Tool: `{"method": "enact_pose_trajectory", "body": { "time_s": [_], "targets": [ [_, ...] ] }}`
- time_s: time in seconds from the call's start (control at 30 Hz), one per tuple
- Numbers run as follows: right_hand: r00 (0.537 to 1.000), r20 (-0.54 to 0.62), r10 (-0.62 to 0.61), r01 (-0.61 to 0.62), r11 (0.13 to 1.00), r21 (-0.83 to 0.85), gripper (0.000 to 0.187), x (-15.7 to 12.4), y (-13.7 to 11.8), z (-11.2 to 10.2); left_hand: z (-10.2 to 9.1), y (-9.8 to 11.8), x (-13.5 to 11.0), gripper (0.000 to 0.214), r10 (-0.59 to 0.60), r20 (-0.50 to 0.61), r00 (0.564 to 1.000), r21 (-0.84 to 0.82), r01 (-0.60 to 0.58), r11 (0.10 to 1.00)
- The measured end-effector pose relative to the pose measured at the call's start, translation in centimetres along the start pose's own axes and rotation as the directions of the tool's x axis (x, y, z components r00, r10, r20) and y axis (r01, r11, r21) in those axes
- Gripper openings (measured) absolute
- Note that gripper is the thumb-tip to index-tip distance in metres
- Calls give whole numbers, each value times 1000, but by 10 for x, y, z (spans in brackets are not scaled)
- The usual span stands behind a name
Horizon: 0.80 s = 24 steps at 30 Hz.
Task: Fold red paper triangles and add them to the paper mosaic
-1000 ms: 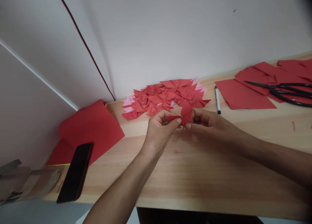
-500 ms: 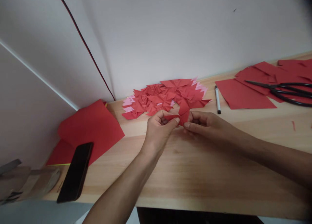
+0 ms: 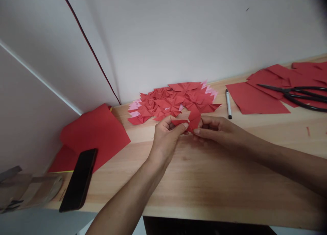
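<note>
A small folded red paper piece [image 3: 194, 118] is pinched between both hands above the wooden table. My left hand [image 3: 167, 132] grips its left flap, thumb on top and fingers beneath. On the other side, my right hand [image 3: 213, 127] holds the lower right edge between thumb and fingers. Part of the paper is hidden behind the fingertips. Just beyond the hands lies a pile of folded red papers [image 3: 168, 100], with pink pointed paper showing at its left and right ends.
A black phone [image 3: 79, 180] rests partly on large red sheets [image 3: 95, 136] at the left. To the right are a marker [image 3: 228, 105], cut red papers [image 3: 258, 98] and black-handled scissors [image 3: 304, 95]. A wall stands behind the wooden table [image 3: 217, 190].
The right flap of the folded paper has spread slightly to the right, and my right hand has shifted a little with it. My left hand keeps its pinch.
</note>
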State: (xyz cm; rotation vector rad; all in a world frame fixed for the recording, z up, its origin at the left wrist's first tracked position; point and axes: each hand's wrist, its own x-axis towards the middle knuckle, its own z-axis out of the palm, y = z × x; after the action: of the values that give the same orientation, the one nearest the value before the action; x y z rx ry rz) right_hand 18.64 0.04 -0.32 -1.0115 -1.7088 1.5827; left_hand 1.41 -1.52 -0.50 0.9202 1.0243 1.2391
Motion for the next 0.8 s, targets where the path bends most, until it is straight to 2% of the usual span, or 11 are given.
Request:
{"method": "enact_pose_trajectory", "body": {
  "time_s": [0.17,0.3,0.47,0.63,0.8],
  "targets": [
    [998,48,-35,35,999,16,27,1,7,-3,0,0,0,18,-5,-9,1000,5,5,1000],
    [998,64,-8,7,1000,7,25,0,11,-2,1,1,-1,16,13,-32,999,72,-11,997],
    [1000,1,-11,11,996,-84,19,-2,10,0,2,3,-2,16,37,-72,997,176,-24,984],
    [997,-77,-13,-4,978,-210,23,-3,12,2,5,3,-3,15,78,-86,993,264,-53,963],
    [998,-66,-12,-2,977,-215,24,-2,10,0,5,0,-2,14,58,-81,995,196,-41,980]
  ]
}}
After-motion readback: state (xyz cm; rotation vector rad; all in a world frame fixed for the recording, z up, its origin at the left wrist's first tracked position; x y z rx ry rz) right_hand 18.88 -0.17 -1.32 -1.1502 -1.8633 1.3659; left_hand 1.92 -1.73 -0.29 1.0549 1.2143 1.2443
